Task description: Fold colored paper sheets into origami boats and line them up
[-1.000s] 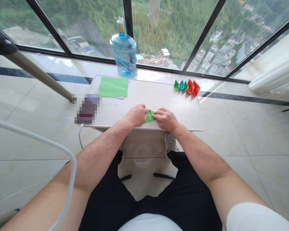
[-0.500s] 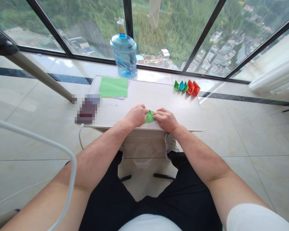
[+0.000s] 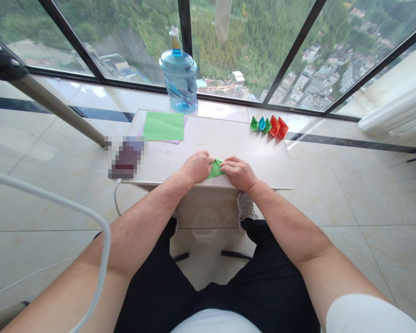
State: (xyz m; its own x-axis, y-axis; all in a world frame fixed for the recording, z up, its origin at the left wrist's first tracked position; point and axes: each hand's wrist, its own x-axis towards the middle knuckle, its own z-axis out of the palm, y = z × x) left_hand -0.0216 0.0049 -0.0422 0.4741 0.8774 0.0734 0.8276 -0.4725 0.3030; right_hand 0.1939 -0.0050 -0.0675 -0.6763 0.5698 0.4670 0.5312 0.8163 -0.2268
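Observation:
A small piece of folded green paper (image 3: 216, 169) lies near the front edge of the white table (image 3: 159, 166), between my two hands. My left hand (image 3: 198, 167) grips its left side, the thumb and fingers closed on it. On the other side, my right hand (image 3: 238, 172) pinches the paper's right part with bent fingers. A fold line shows across the visible green face; the paper's outer ends are hidden under my fingers.
Several folded paper boats (image 3: 269, 127) in green, blue and orange stand in a row at the back right. Green sheets (image 3: 163, 126) lie at the back left, near a blurred phone-like object (image 3: 126, 157) with a cable. A blue water jug (image 3: 179, 81) stands behind the table.

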